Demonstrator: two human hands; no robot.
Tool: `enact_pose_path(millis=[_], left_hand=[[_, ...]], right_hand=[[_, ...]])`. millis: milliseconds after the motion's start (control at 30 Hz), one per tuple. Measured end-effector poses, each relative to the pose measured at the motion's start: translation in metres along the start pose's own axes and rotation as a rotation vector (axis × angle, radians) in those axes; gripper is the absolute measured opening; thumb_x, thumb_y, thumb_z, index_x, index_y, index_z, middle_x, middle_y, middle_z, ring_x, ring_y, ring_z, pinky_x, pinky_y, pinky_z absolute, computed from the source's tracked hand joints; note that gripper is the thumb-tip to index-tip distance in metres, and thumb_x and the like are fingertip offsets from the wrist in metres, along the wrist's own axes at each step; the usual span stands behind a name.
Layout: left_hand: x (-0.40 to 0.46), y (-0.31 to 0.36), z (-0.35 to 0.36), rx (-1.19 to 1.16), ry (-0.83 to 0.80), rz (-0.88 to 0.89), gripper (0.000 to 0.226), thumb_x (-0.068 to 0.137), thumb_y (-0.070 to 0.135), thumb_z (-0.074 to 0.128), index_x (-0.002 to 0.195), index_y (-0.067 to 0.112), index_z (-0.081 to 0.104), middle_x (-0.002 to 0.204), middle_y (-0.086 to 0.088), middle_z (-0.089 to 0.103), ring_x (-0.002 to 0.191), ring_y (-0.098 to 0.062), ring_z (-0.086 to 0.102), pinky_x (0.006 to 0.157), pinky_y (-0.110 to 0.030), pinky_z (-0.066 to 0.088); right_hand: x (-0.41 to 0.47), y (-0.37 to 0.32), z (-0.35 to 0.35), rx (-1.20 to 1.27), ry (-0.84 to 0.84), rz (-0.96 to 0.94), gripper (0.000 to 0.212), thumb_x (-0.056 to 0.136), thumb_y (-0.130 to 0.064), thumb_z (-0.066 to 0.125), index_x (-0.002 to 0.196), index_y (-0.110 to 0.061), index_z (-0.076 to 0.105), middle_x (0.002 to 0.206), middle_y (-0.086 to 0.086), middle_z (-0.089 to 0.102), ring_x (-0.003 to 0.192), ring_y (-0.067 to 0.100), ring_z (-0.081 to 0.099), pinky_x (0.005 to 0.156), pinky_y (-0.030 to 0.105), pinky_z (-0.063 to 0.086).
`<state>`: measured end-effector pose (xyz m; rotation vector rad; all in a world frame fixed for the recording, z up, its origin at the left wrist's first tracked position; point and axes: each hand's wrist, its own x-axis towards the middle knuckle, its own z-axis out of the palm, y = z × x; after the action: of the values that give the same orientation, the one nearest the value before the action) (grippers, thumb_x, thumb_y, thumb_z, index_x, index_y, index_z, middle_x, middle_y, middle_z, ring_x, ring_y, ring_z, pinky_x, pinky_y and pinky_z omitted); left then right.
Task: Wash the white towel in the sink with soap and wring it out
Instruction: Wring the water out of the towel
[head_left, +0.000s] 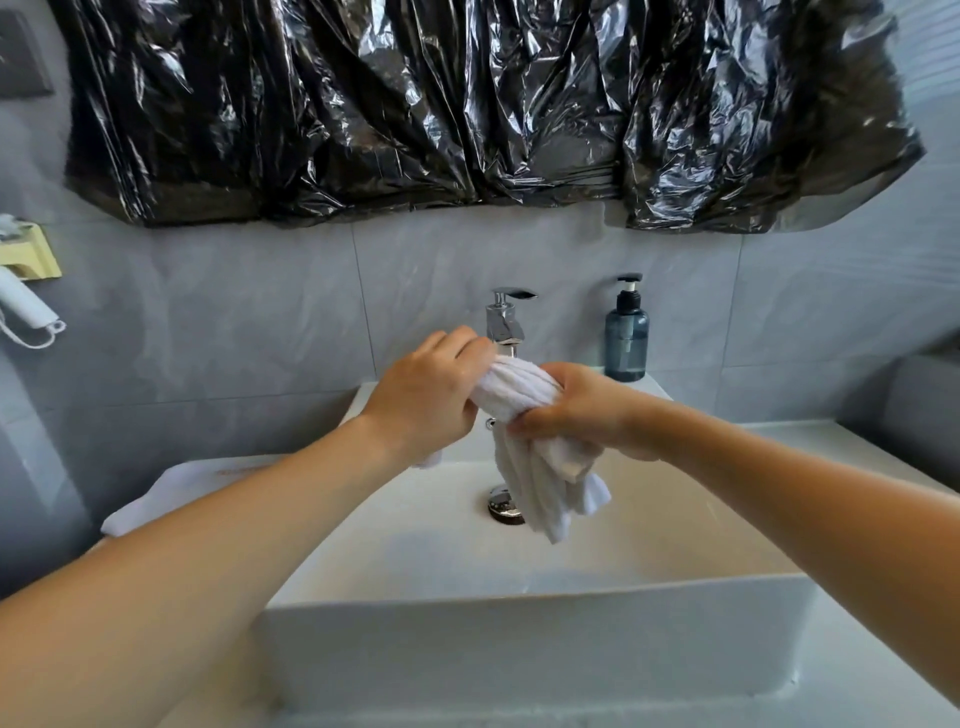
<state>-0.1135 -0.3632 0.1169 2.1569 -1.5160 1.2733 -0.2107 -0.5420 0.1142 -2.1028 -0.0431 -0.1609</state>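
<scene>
The white towel (524, 441) is bunched into a twisted roll above the white sink basin (519, 592). My left hand (428, 387) grips its upper left end and my right hand (576, 408) grips it just to the right, both with fingers curled round the cloth. The towel's loose tail hangs down from my right hand over the metal drain (500, 506). The chrome faucet (504, 317) stands right behind my hands. A dark blue soap pump bottle (627, 335) sits on the sink's back ledge at the right.
Another white cloth (156, 499) lies on the counter left of the basin. Black plastic sheeting (467, 104) covers the wall above. A white hair dryer in a yellow holder (26, 280) hangs at the far left. Grey tiled wall behind.
</scene>
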Motion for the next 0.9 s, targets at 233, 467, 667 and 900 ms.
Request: enact_pose_path(millis=[233, 467, 667, 900], left_hand=[[0.011, -0.008, -0.018, 0.036, 0.076, 0.14, 0.034, 0.079, 0.01, 0.047, 0.112, 0.017, 0.045, 0.086, -0.009, 0.057, 0.068, -0.032, 0.056, 0.042, -0.032, 0.041], [0.004, -0.036, -0.014, 0.246, 0.097, 0.358, 0.031, 0.084, -0.001, 0.044, 0.111, 0.014, 0.047, 0.081, -0.008, 0.058, 0.059, -0.026, 0.048, 0.042, -0.033, 0.041], [-0.015, -0.037, -0.005, 0.336, 0.051, 0.402, 0.031, 0.079, -0.007, 0.042, 0.099, 0.012, 0.057, 0.072, -0.005, 0.052, 0.054, -0.023, 0.041, 0.04, -0.03, 0.035], [-0.022, -0.026, -0.004, 0.377, -0.03, 0.379, 0.039, 0.069, -0.01, 0.042, 0.093, 0.013, 0.062, 0.069, -0.003, 0.048, 0.05, -0.022, 0.038, 0.037, -0.028, 0.034]], right_hand=[[-0.025, 0.024, -0.007, 0.741, -0.507, 0.141, 0.075, 0.071, -0.051, 0.079, 0.132, -0.011, 0.06, 0.118, 0.014, 0.062, 0.111, 0.028, 0.057, 0.102, 0.041, 0.043], [-0.035, 0.02, -0.004, 0.72, -0.678, 0.155, 0.049, 0.083, -0.03, 0.067, 0.121, -0.001, 0.058, 0.11, 0.023, 0.062, 0.102, 0.037, 0.06, 0.096, 0.051, 0.047], [-0.034, -0.013, 0.006, -0.773, 0.008, 0.014, 0.031, 0.073, -0.034, 0.077, 0.09, -0.018, 0.056, 0.091, 0.0, 0.065, 0.083, 0.023, 0.061, 0.066, 0.034, 0.049], [-0.04, -0.003, 0.007, -0.473, -0.066, 0.146, 0.04, 0.073, -0.037, 0.079, 0.102, -0.019, 0.058, 0.099, 0.002, 0.066, 0.088, 0.021, 0.063, 0.074, 0.033, 0.055]])
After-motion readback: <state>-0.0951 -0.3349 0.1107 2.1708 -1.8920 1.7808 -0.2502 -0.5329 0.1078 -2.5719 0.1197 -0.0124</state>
